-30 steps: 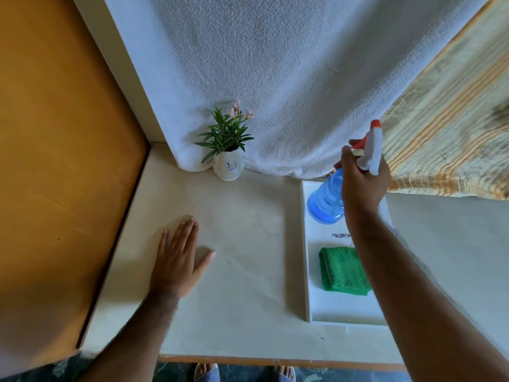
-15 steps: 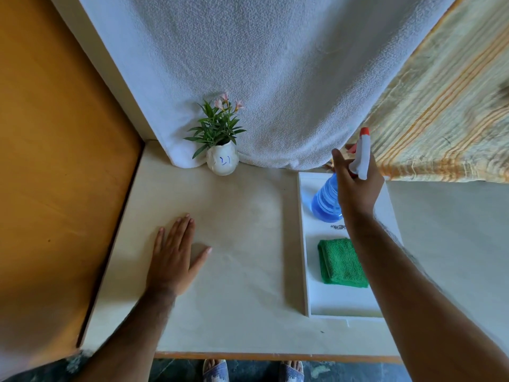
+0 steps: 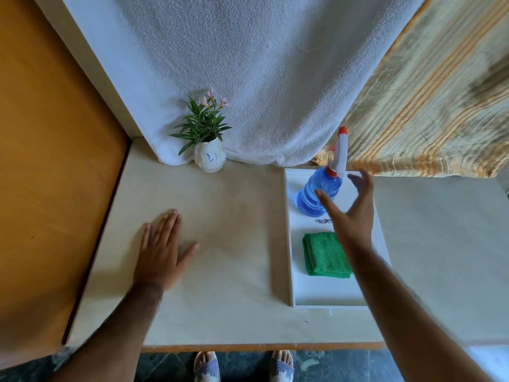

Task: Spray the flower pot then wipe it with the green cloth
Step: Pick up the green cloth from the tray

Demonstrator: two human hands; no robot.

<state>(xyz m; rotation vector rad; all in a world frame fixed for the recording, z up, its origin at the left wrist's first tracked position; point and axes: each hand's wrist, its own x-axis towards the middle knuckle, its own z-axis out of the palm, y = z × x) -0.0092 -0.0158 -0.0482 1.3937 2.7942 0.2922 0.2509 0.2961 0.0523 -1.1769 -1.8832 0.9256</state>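
Note:
A small white flower pot (image 3: 210, 160) with blue marks and a green plant with pink flowers stands at the back of the table, against the white towel. The blue spray bottle (image 3: 319, 193) with a white and red head stands at the far end of the white tray (image 3: 289, 244). A folded green cloth (image 3: 323, 254) lies in the tray, nearer to me. My right hand (image 3: 351, 213) hovers over the tray just beside the bottle, fingers spread, holding nothing. My left hand (image 3: 161, 252) lies flat on the table, palm down.
A white towel (image 3: 248, 78) hangs behind the pot. A striped yellow cloth (image 3: 429, 106) hangs at the back right. An orange wooden panel (image 3: 49, 161) borders the table on the left. The table's front edge (image 3: 248, 347) is near my sandalled feet.
My right hand lowered the spray bottle onto the tray, let go of it and spread open just beside it. My left hand has stayed flat on the table.

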